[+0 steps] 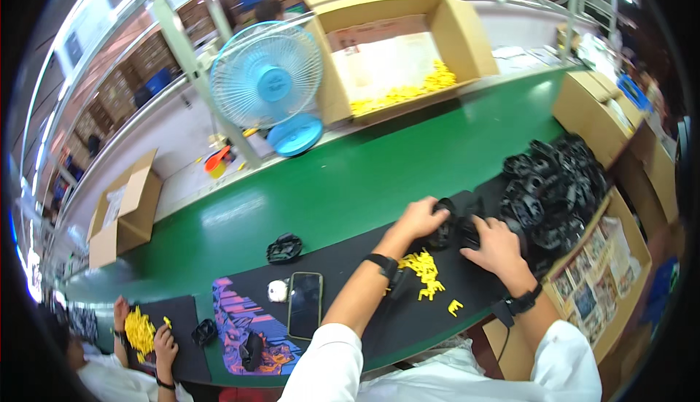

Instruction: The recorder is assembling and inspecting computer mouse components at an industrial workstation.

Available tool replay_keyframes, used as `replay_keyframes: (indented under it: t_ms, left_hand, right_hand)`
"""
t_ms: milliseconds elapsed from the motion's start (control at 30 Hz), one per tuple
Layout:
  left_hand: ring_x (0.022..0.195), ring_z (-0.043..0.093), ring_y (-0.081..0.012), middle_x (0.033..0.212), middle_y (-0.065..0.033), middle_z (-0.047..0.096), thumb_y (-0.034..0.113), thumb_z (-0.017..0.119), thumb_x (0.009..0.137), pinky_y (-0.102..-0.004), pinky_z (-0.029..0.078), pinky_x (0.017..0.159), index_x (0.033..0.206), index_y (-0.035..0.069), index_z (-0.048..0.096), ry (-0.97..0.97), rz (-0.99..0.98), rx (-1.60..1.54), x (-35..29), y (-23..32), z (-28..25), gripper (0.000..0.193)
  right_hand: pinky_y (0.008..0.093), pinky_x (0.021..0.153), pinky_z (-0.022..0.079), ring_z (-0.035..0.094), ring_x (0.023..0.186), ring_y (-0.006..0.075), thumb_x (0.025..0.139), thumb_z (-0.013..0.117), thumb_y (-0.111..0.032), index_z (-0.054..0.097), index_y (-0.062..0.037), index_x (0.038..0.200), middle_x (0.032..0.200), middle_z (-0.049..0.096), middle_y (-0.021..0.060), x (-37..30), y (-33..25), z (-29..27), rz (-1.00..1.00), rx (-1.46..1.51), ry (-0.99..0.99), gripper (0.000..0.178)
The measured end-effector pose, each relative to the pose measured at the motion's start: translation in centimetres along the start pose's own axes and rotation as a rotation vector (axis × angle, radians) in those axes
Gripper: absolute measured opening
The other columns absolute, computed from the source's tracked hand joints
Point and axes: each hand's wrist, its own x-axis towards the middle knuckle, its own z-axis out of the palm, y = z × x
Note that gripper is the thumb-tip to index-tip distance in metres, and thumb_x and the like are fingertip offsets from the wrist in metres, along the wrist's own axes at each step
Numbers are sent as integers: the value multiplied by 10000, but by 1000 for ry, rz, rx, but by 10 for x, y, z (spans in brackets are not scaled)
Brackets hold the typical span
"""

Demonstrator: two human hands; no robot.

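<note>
My left hand (421, 217) is closed on a black moulded plastic part (442, 236) at the near side of the belt. Close to its right, my right hand (497, 247) grips another black plastic part (469, 237), its fingers curled over the top. The finer shape of both parts is blurred and partly covered by my fingers. Below my hands, small yellow plastic pieces (423, 271) lie heaped on a black mat (379, 329), with one loose yellow piece (455, 307) apart from them. A large heap of black plastic parts (547, 194) rises beyond my right hand.
A green conveyor belt (350, 176) runs across. Behind it stand a blue fan (273, 84) and a carton (467, 37) with yellow pieces. A phone (305, 306) and single black part (284, 248) lie leftward. At lower left, a co-worker's hands (166, 343) are at yellow pieces.
</note>
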Motion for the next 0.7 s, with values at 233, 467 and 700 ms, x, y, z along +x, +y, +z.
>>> replay_keyframes:
  t_ms: [233,467,700]
  left_hand:
    - [1201,474,-374,1246,-226,540,378,629,840,-426,377,1028,1231,-26,525,-125,204,168,-49,1,-81,572]
    - [1360,250,-424,1454,-254,279,457,795,642,-578,213,1089,1442,188,331,-90,-410,662,-161,-94,-214,964]
    - [1223,460,-386,1304,-253,474,327,754,721,-417,376,1036,1395,42,367,159,-325,319,-184,-148,-225,828]
  right_hand:
    - [420,874,458,552,1037,344,743,709,-377,602,-19,1138,1106,591,164,-4,26,2,9,29,84,544]
    - [410,922,452,538,1092,358,739,719,-413,545,-46,1240,1215,553,187,1,13,0,-18,-33,8,645]
    - [417,972,435,497,1181,350,650,801,-408,478,-119,1338,1321,485,188,3,1,-14,26,-81,-22,813]
